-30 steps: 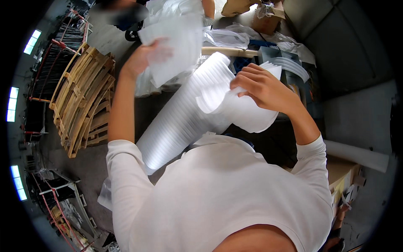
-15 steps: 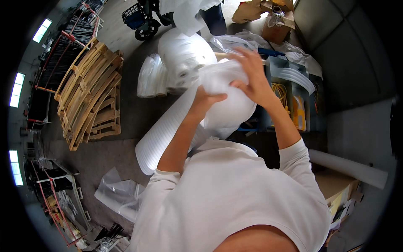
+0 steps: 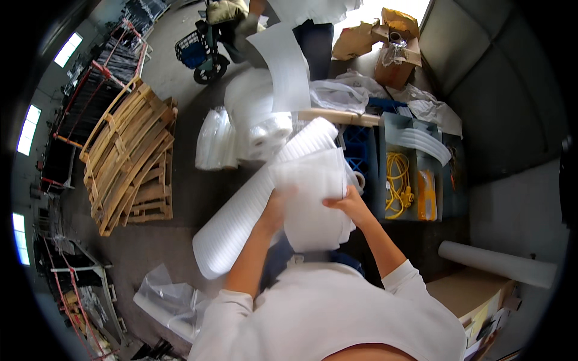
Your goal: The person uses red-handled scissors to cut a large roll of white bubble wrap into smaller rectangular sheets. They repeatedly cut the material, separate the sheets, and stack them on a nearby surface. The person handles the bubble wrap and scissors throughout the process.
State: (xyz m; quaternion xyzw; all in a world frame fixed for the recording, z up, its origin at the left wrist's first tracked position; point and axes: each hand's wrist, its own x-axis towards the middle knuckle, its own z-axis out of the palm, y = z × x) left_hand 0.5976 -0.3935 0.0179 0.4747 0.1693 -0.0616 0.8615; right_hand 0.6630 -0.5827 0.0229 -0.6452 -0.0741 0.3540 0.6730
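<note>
I hold a stack of white foam sheets (image 3: 313, 204) in front of my torso. My left hand (image 3: 277, 207), somewhat blurred, grips its left edge. On the opposite edge, my right hand (image 3: 348, 206) is closed with the thumb on top and the fingers underneath, mostly hidden. A long ribbed roll of white foam (image 3: 235, 225) lies slanted behind the stack, passing beneath it. Farther off, a curved white foam sheet (image 3: 286, 69) hangs in front of another person (image 3: 314, 48).
Clear-wrapped rolls (image 3: 215, 141) stand beyond the foam roll. Wooden pallets (image 3: 129, 159) lean at left. At right are a grey divided bin (image 3: 388, 174) with a yellow cord (image 3: 396, 183), a white tube (image 3: 497, 263) and a cardboard box (image 3: 469, 289). Plastic film (image 3: 165, 301) lies on the floor.
My hands have come nearer my torso with the foam stack, which now appears flatter and squarer. My right hand has moved down to its edge. Behind, the other person's curved sheet now hangs lower.
</note>
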